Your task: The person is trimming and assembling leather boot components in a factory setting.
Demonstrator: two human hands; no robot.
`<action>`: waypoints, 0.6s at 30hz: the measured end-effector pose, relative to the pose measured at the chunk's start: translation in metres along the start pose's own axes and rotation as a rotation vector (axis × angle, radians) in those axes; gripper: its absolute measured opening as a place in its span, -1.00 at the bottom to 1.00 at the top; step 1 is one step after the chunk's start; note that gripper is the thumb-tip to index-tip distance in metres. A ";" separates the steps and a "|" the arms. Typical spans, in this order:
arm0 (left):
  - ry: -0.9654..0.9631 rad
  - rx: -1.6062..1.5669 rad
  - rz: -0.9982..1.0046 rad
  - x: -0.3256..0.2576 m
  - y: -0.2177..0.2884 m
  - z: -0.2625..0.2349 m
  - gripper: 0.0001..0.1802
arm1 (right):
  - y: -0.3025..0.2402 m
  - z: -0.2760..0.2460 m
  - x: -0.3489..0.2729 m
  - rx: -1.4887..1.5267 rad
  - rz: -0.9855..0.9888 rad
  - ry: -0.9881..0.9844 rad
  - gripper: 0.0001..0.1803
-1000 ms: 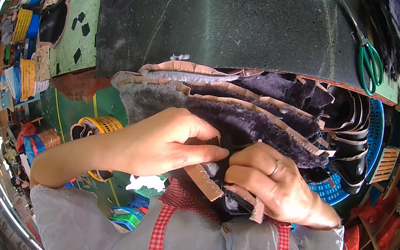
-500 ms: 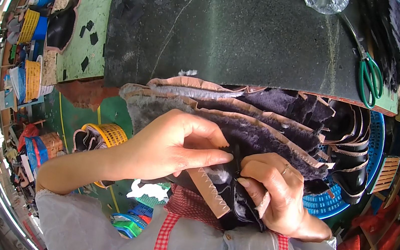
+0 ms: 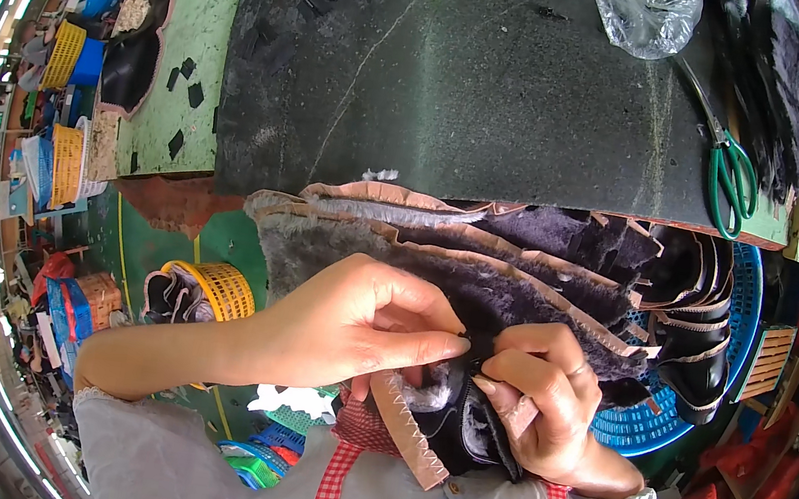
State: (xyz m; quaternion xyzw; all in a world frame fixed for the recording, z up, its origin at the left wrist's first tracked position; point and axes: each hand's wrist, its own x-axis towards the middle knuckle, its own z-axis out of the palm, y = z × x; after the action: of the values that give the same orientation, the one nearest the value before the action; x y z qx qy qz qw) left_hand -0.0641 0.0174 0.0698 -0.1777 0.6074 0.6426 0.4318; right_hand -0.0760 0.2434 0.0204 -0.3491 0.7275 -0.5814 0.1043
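Close to my body, both hands work on a black fur-lined boot upper (image 3: 488,438) with a zipper-like edge. A tan strip (image 3: 411,431) with zigzag stitching runs along its left side. My left hand (image 3: 360,320) pinches the top edge of the upper between thumb and fingertips. Just right of it, my right hand (image 3: 550,396) has its fingers curled round the same edge, the two sets of fingertips almost touching. Whatever small part sits between the fingertips is hidden. Right behind the hands lies a pile of fur-lined pieces (image 3: 538,268) with tan edges.
A dark mat (image 3: 461,86) covers much of the green table (image 3: 206,32). On it are green-handled scissors (image 3: 731,182) and a clear plastic bag (image 3: 644,14). A blue basket (image 3: 643,428) holds black pieces at right; a yellow basket (image 3: 225,289) stands on the floor at left.
The hands have come closer together, with the fingertips now meeting at the upper's edge. The table and pile sit slightly lower in view.
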 end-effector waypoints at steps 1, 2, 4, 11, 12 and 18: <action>0.002 0.000 0.002 0.000 0.001 0.000 -0.82 | -0.001 0.000 0.000 -0.018 -0.005 0.009 -0.75; -0.005 0.019 -0.002 -0.001 0.001 0.000 -0.82 | 0.000 0.000 -0.002 -0.019 -0.007 0.008 -0.75; -0.010 0.037 -0.004 -0.002 0.001 -0.001 -0.81 | 0.001 0.001 -0.005 -0.042 -0.036 0.020 -0.75; -0.017 0.025 0.094 -0.002 -0.002 -0.002 -0.80 | 0.003 0.009 -0.004 -0.033 -0.056 0.114 -0.68; -0.016 0.037 0.115 -0.002 -0.002 -0.003 -0.79 | 0.004 0.010 -0.004 -0.031 -0.058 0.118 -0.68; 0.051 0.005 0.029 -0.003 0.000 -0.003 -0.79 | 0.003 0.009 -0.001 -0.038 -0.057 0.112 -0.67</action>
State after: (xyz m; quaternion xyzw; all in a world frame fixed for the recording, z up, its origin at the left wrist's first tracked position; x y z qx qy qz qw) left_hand -0.0630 0.0135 0.0715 -0.1840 0.6222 0.6428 0.4072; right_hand -0.0709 0.2374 0.0149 -0.3385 0.7329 -0.5888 0.0398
